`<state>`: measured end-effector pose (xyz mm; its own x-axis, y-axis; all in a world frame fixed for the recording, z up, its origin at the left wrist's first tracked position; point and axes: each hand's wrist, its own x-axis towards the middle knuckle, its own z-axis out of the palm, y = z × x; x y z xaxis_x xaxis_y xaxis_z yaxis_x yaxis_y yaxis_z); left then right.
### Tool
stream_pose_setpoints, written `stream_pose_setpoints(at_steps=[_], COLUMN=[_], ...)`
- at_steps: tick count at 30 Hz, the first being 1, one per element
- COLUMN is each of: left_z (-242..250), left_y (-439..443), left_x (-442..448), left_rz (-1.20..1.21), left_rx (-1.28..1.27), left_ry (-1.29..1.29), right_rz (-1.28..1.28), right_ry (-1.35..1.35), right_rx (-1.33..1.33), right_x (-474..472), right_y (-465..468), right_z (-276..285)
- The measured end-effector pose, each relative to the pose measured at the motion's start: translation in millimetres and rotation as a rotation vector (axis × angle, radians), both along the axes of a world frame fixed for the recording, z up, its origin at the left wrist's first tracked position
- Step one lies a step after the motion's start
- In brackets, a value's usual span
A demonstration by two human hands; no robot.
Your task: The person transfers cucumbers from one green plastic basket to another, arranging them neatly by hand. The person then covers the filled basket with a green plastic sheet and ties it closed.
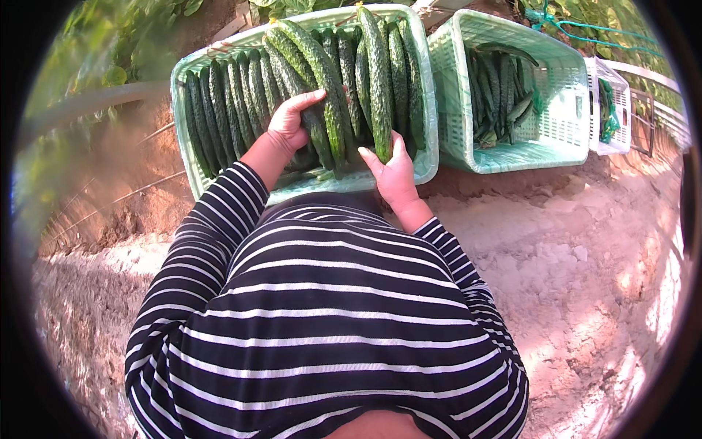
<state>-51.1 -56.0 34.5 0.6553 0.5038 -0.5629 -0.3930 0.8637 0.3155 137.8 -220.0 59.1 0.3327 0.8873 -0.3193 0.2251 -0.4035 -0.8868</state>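
Observation:
Long dark green cucumbers (pixel 236 104) lie side by side in a pale green plastic crate (pixel 307 189) in front of me. My left hand (pixel 293 118) is closed around a few cucumbers (pixel 307 66) in the middle, thumb on top and fingers hidden beneath. These lie slanted above the row. In my right hand (pixel 395 170) is the near end of one large cucumber (pixel 376 82), gripped between thumb and fingers. Its far end, with a yellow blossom, reaches the crate's far rim. More cucumbers (pixel 414 82) stand along the right wall.
Right of the full crate, a second pale green crate (pixel 554 137) holds a smaller pile of cucumbers (pixel 496 90). Beyond it is a white crate (pixel 618 104) with green netting inside. Leafy plants (pixel 148 38) grow behind, and pale bare soil (pixel 548 263) lies at right.

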Motion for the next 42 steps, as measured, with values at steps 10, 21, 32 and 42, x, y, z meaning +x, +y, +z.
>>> stream_pose_setpoints(at_steps=[10,21,32,42], left_z=[-9.7,-25.0,29.3,77.6], left_y=[15.5,18.3,22.0,20.5], left_x=[-60.4,-82.3,-154.5,-276.7], left_rz=[0.011,0.111,0.25,0.634], left_rx=[0.096,0.116,0.269,0.429], left_ry=[0.085,0.139,0.177,0.261], right_rz=[0.012,0.36,0.439,0.27], right_ry=[-0.253,-0.166,0.019,0.307], right_rx=[-0.13,-0.351,-0.469,-0.539], right_x=[-0.3,47.7,57.8,40.7], right_y=[5.0,28.3,38.8,35.2], right_z=[-22.6,-38.0,-8.8,-1.4])
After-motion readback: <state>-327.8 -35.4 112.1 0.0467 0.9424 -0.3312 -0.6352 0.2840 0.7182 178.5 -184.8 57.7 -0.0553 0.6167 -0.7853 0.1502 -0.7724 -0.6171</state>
